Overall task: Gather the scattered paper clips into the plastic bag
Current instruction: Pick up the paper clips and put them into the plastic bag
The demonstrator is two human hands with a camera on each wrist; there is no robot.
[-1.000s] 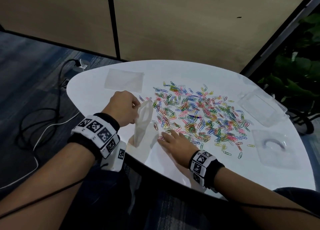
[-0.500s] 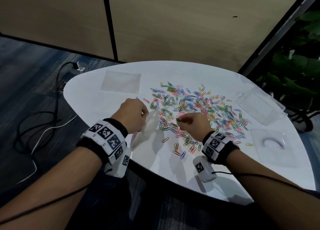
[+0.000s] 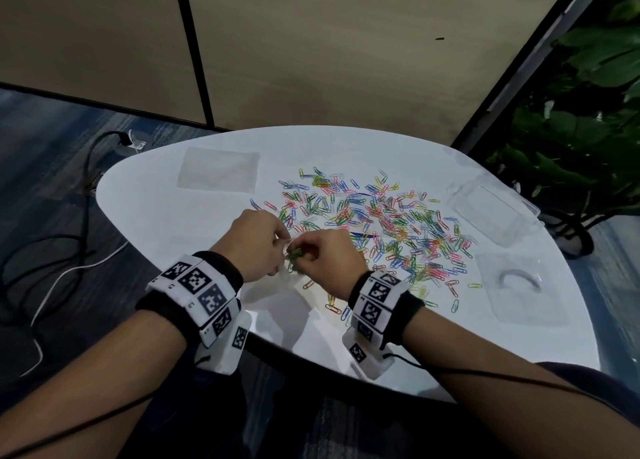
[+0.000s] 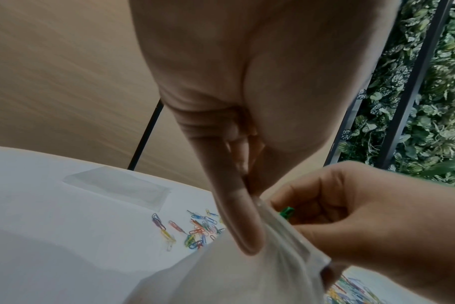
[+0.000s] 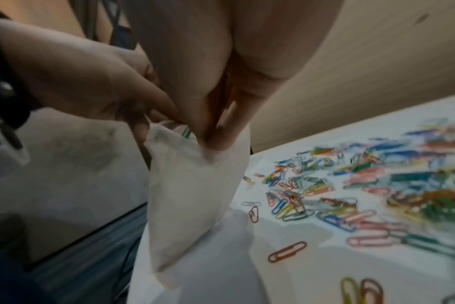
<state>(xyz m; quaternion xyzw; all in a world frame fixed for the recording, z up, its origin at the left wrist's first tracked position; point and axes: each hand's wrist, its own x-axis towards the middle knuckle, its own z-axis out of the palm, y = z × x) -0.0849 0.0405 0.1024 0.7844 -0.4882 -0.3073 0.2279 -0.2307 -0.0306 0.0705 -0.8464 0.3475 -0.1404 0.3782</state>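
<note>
Two hands meet above the table's near edge. The left hand pinches the plastic bag's rim. The right hand grips green paper clips at its mouth.

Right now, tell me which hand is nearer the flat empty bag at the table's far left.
Left. The left hand sits below that flat empty bag, holding the plastic bag. The right hand is farther right, pushing green clips in.

This looks like an office corner. A rounded white tabletop stands against tan partition panels joined by dark seams, on blue-grey carpet. Cables run to a floor socket, and a wall of leafy plants sits behind a black frame.
</note>
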